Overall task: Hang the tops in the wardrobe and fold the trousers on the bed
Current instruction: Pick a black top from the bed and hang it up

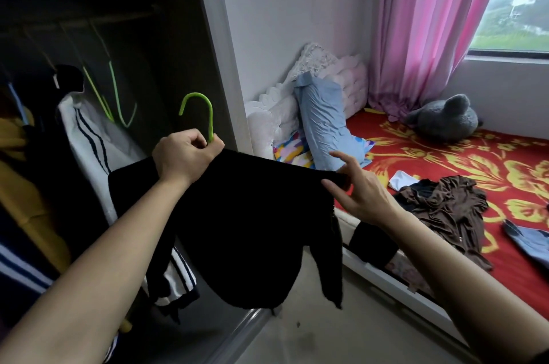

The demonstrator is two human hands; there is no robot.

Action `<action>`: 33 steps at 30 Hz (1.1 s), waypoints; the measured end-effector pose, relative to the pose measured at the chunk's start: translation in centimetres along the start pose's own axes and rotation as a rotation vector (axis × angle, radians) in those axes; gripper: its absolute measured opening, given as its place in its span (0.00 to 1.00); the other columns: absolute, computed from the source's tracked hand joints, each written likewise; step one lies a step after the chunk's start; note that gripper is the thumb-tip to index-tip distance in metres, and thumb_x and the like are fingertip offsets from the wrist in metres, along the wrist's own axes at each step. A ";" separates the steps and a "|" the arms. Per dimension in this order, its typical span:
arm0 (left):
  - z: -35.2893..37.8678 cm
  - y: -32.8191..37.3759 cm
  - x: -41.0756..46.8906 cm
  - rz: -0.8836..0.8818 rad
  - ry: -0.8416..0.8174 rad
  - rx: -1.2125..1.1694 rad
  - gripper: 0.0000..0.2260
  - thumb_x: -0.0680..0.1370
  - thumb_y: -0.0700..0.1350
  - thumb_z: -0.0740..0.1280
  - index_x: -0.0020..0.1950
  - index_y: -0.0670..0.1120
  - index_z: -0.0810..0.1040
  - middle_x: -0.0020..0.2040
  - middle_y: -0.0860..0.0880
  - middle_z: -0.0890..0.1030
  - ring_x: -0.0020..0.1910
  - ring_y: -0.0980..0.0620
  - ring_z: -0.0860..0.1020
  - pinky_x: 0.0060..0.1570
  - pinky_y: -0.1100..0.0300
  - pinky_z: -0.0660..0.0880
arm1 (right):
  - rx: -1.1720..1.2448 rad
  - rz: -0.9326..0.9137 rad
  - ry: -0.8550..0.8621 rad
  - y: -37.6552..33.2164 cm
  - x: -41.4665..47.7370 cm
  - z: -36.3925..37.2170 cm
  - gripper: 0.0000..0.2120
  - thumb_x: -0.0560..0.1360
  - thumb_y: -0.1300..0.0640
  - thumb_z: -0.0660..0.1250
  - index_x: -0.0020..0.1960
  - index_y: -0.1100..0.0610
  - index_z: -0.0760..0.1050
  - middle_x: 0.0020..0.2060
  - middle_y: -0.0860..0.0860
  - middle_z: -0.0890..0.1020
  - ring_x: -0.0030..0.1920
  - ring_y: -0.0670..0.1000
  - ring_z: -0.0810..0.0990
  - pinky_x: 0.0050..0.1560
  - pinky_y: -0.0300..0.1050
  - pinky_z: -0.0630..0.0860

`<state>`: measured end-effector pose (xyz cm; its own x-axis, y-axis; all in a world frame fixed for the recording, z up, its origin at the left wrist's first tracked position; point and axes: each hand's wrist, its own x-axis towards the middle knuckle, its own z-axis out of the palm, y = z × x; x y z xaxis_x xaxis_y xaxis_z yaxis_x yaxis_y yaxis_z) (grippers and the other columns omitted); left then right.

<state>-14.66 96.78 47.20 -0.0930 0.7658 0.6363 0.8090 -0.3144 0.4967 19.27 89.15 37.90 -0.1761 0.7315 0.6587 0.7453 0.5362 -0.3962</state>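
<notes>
A black top (243,221) hangs on a green hanger (205,108) in front of the open wardrobe (124,36). My left hand (184,155) grips the hanger at the base of its hook, together with the top's collar. My right hand (356,188) pinches the top's right shoulder between thumb and fingers, the other fingers spread. Only the hanger's hook shows above the fabric. On the bed (445,161) lies a crumpled brown garment (445,209), with a blue denim piece (528,241) at the right edge.
Inside the wardrobe hang a white jacket with dark stripes (89,137), a yellow garment (26,185) and empty green hangers (116,96) on the rail. A blue pillow (323,125), a grey plush toy (445,119) and a pink curtain (416,36) are by the bed.
</notes>
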 end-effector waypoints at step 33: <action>1.0 4.3 0.3 -0.159 -0.166 -0.527 0.07 0.76 0.52 0.72 0.43 0.49 0.83 0.50 0.50 0.79 0.49 0.56 0.79 0.43 0.73 0.73 | -0.099 -0.026 -0.042 -2.8 8.7 -3.2 0.10 0.83 0.50 0.61 0.52 0.56 0.76 0.47 0.53 0.76 0.49 0.53 0.76 0.50 0.47 0.72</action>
<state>-10.60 96.22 48.89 -0.0630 0.8910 0.4495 0.3900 -0.3926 0.8329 17.70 92.66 46.72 -0.2217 0.7359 0.6397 0.7995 0.5128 -0.3129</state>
